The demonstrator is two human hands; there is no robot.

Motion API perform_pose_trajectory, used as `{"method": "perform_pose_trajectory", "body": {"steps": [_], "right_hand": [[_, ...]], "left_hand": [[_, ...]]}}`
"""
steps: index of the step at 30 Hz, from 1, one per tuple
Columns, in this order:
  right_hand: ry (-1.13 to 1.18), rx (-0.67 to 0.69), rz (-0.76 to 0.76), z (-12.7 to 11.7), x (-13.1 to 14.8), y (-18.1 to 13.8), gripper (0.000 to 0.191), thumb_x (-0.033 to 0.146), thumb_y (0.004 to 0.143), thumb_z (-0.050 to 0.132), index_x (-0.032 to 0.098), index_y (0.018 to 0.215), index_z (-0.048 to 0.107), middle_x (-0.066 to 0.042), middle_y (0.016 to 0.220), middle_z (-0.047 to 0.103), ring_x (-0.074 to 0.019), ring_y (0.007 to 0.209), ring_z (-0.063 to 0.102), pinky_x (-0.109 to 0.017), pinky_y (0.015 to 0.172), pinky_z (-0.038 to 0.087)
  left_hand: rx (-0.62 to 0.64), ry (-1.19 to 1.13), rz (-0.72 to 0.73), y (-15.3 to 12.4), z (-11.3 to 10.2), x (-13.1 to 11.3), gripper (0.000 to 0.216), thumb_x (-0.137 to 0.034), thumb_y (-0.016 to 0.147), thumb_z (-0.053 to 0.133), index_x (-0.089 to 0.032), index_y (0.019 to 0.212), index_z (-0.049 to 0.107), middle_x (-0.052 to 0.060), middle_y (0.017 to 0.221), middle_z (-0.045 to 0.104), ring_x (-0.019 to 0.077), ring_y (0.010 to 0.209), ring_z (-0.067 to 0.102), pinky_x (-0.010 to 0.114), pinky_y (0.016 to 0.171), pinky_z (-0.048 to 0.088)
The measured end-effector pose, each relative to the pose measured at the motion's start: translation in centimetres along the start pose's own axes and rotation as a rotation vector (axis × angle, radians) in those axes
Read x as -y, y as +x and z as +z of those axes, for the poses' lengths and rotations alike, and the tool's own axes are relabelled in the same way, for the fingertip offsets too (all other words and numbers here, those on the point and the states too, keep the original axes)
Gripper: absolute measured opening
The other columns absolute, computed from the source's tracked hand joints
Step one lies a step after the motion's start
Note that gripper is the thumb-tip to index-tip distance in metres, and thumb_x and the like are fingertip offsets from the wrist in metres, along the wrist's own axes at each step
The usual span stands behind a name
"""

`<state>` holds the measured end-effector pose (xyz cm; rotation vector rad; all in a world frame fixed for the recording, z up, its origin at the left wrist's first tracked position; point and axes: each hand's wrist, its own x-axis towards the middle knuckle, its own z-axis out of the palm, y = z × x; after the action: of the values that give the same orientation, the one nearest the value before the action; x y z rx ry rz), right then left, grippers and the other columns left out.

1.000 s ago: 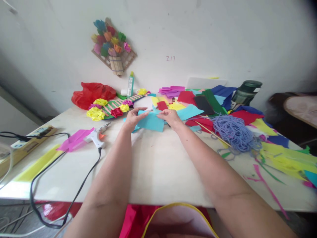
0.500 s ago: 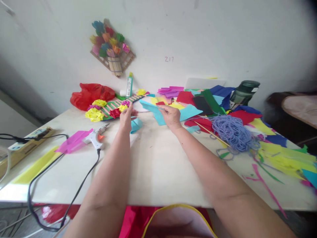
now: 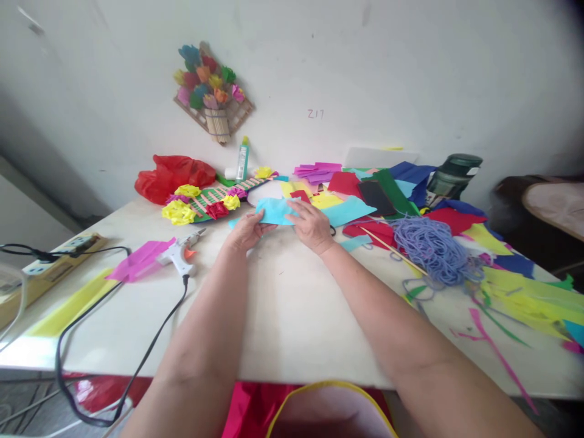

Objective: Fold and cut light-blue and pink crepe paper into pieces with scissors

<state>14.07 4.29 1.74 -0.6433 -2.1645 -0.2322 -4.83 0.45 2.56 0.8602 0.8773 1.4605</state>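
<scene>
Both my hands are at the far middle of the white table (image 3: pixel 283 310), on a light blue piece of paper (image 3: pixel 275 211). My left hand (image 3: pixel 247 230) pinches its left edge with closed fingers. My right hand (image 3: pixel 311 225) presses on its right side, fingers bent over it. A small blue scrap pokes out at my left hand's left. Just behind the paper lie yellow, red and blue sheets (image 3: pixel 340 201).
A glue gun (image 3: pixel 181 254) with a black cord lies left, beside pink paper (image 3: pixel 139 261). A board with paper flowers (image 3: pixel 205 204), red bag (image 3: pixel 171 173) and glue bottle (image 3: pixel 241 159) stand behind. Purple yarn (image 3: pixel 431 246), a dark jar (image 3: pixel 452 173) and paper scraps fill the right. A power strip (image 3: pixel 55 264) sits far left.
My hands had parted, the left lifting toward the flowers with a blue scrap; now both are back together on the blue paper, lying flatter on the table.
</scene>
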Motion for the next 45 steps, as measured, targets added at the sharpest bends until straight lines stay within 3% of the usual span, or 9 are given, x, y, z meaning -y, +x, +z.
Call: {"method": "perform_pose_trajectory", "body": {"steps": [5, 8, 11, 16, 20, 25, 32, 38, 45], "right_hand": [[0.433, -0.228, 0.51, 0.2, -0.9, 0.3, 0.044, 0.038, 0.08, 0.043, 0.017, 0.117, 0.054, -0.011, 0.127, 0.05, -0.0228, 0.114, 0.048, -0.036, 0.092, 0.04], [0.825, -0.247, 0.905, 0.4, -1.0, 0.8, 0.053, 0.056, 0.08, 0.035, 0.016, 0.107, 0.057, -0.01, 0.1, 0.064, -0.0191, 0.084, 0.062, -0.028, 0.063, 0.05], [1.075, -0.154, 1.117, 0.4, -0.4, 1.3, 0.059, 0.067, 0.07, 0.042, 0.015, 0.089, 0.061, -0.007, 0.074, 0.064, -0.0143, 0.055, 0.058, -0.024, 0.041, 0.044], [1.044, -0.144, 1.116, 0.8, 0.7, 1.3, 0.045, 0.061, 0.058, 0.062, 0.017, 0.071, 0.059, 0.001, 0.056, 0.052, -0.0105, 0.046, 0.047, -0.022, 0.034, 0.039], [0.98, -0.213, 1.097, 1.6, 0.5, 0.8, 0.039, 0.053, 0.06, 0.062, 0.018, 0.076, 0.059, 0.004, 0.056, 0.05, -0.0094, 0.046, 0.043, -0.021, 0.036, 0.038], [0.894, -0.193, 0.987, 2.2, -0.2, 0.4, 0.035, 0.052, 0.063, 0.058, 0.018, 0.07, 0.057, 0.005, 0.054, 0.046, -0.0098, 0.051, 0.043, -0.021, 0.044, 0.038], [0.82, -0.138, 0.87, 1.8, 0.4, 0.3, 0.037, 0.052, 0.069, 0.051, 0.021, 0.053, 0.038, 0.006, 0.048, 0.031, -0.0082, 0.048, 0.034, -0.02, 0.044, 0.031], [0.978, -0.134, 0.931, 2.0, 0.4, 0.3, 0.047, 0.067, 0.067, 0.046, 0.021, 0.06, 0.046, 0.004, 0.05, 0.04, -0.0108, 0.048, 0.041, -0.023, 0.042, 0.036], [1.012, -0.116, 0.957, 2.1, 0.5, 0.4, 0.05, 0.068, 0.069, 0.043, 0.019, 0.068, 0.053, 0.003, 0.054, 0.046, -0.0117, 0.05, 0.045, -0.023, 0.046, 0.038]], "left_hand": [[0.016, 0.025, 0.097, 0.3, -0.3, 0.4, 0.017, -0.028, 0.077, 0.059, -0.015, 0.088, 0.058, 0.006, 0.084, 0.068, 0.0188, 0.086, 0.064, 0.037, 0.082, 0.051], [0.056, 0.064, 0.115, 0.3, -0.4, 0.6, 0.025, -0.034, 0.074, 0.063, -0.016, 0.092, 0.058, 0.007, 0.088, 0.067, 0.0193, 0.09, 0.063, 0.037, 0.082, 0.05], [0.092, 0.072, 0.107, 0.3, -0.3, 0.8, 0.03, -0.035, 0.073, 0.063, -0.017, 0.096, 0.058, 0.007, 0.09, 0.067, 0.0194, 0.091, 0.063, 0.037, 0.082, 0.05], [0.129, 0.086, 0.069, 0.2, -0.1, 1.1, 0.031, -0.034, 0.072, 0.065, -0.014, 0.095, 0.06, 0.009, 0.088, 0.068, 0.0204, 0.089, 0.063, 0.037, 0.083, 0.049], [0.142, 0.113, 0.054, 0.3, -0.2, 1.3, 0.034, -0.033, 0.068, 0.069, -0.013, 0.094, 0.061, 0.008, 0.082, 0.068, 0.0192, 0.082, 0.064, 0.035, 0.079, 0.05], [0.058, 0.158, 0.091, 0.4, -0.2, 1.2, 0.033, -0.04, 0.063, 0.071, -0.014, 0.082, 0.062, 0.004, 0.072, 0.066, 0.0134, 0.064, 0.061, 0.026, 0.062, 0.05], [-0.116, 0.234, 0.193, 1.1, -0.5, 1.6, 0.037, -0.048, 0.061, 0.069, -0.016, 0.061, 0.051, -0.005, 0.048, 0.048, 0.0051, 0.04, 0.04, 0.019, 0.04, 0.033], [-0.3, 0.508, 0.387, 1.4, -0.1, 1.7, 0.047, -0.054, 0.065, 0.061, -0.019, 0.051, 0.033, -0.008, 0.043, 0.026, 0.0043, 0.038, 0.023, 0.02, 0.036, 0.018], [-0.396, 0.684, 0.427, 1.1, 0.9, 1.4, 0.041, -0.053, 0.068, 0.057, -0.02, 0.055, 0.035, -0.007, 0.048, 0.027, 0.0068, 0.041, 0.032, 0.018, 0.035, 0.028]]}}
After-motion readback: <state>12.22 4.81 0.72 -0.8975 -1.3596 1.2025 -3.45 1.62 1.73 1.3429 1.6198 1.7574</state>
